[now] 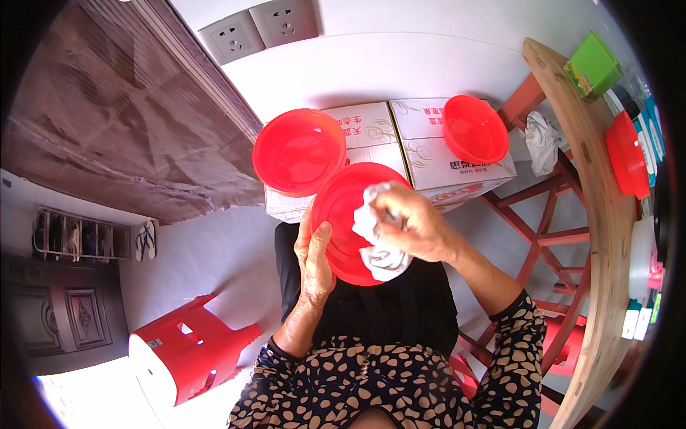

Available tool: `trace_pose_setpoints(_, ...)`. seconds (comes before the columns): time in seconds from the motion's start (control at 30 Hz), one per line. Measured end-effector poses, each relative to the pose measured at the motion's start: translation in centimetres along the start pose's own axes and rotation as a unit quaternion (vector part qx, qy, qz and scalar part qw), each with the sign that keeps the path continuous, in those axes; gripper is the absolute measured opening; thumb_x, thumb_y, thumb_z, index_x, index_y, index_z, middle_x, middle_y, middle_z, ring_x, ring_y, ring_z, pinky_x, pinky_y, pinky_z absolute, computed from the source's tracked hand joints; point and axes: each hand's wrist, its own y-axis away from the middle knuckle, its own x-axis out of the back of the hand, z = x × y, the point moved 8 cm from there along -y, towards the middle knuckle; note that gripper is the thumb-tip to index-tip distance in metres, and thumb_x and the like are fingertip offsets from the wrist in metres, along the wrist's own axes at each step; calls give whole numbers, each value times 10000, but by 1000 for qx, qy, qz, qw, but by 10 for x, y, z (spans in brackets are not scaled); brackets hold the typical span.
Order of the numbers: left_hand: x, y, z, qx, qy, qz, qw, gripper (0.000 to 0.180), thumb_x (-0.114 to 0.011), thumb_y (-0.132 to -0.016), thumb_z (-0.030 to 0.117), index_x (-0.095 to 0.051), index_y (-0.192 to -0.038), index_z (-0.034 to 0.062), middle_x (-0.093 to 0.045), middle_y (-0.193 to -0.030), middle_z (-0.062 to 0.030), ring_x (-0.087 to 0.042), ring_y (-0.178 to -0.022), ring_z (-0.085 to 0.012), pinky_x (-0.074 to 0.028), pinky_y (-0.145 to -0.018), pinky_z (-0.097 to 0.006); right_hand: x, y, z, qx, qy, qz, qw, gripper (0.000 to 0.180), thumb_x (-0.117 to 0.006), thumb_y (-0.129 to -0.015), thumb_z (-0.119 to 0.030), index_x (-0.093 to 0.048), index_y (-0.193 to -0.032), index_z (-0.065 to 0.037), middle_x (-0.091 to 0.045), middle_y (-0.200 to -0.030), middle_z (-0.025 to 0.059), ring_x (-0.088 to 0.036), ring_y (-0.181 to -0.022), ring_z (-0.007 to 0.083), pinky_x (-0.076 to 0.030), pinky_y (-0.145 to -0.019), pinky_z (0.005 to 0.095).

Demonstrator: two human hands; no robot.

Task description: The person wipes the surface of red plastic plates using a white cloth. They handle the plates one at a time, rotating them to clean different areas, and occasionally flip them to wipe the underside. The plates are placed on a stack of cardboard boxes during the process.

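Plastic, red and round: a red basin [343, 214] is held up in front of the person's lap, tilted so its open face turns toward the camera. The left hand [314, 261] grips its left rim, thumb on the inside, fingers hidden behind. The right hand [414, 225] is closed around a crumpled white cloth [379, 247] and presses it against the basin's inner wall on the right side, so the cloth lies between palm and plastic. The basin sits between both hands; being round, it shows no long axis, and its face slants up and to the left.

Just beyond it stand two white cardboard boxes [429, 154] side by side on the floor. A second red basin [299, 151] rests on the left box, a third red basin [475, 129] on the right one. A red plastic stool [186, 350] stands at lower left. To the right curves a wooden table [597, 214] on red legs, bearing a green box [593, 66] and a red lid-like dish [627, 154]. Wall sockets [259, 30] sit above.
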Motion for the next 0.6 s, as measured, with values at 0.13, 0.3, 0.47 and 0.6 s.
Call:
trace_pose_setpoints(0.13,1,1,-5,11,-5,13,1000,476,-487,-919,159,-395,-1350,-20,-509,-1287,-155,-509,-1169,-244,-415,-995,-369,-3,-13,19,-38,-187,77,979,235,-529,-797,99,-507,-1000,-16,-516,-880,40,-536,-795,108,-472,-734,276)
trace_pose_setpoints(0.3,-2,2,-4,12,1,-3,1000,473,-478,-934,144,-384,-1368,-21,-497,-1316,-130,-470,-1210,-216,-358,-1036,-355,-26,-6,16,126,368,102,916,386,-661,-698,-56,-591,-1077,-45,-500,-1131,112,-546,-928,274,-505,-765,333)
trace_pose_setpoints(0.47,-2,0,1,11,19,-6,1000,467,-472,-938,111,-381,-1376,-24,-496,-1325,-119,-457,-1222,-200,-335,-1052,-343,-34,3,8,130,523,61,840,472,-668,-721,-200,-584,-1163,-57,-449,-1197,145,-529,-989,311,-510,-799,345)
trace_pose_setpoints(0.6,1,-1,-6,8,11,-6,1000,469,-474,-934,111,-383,-1373,-25,-498,-1323,-119,-464,-1216,-202,-345,-1045,-343,-40,13,18,115,493,-10,862,548,-686,-741,-286,-535,-1207,-38,-459,-1212,189,-516,-1021,375,-460,-908,423)
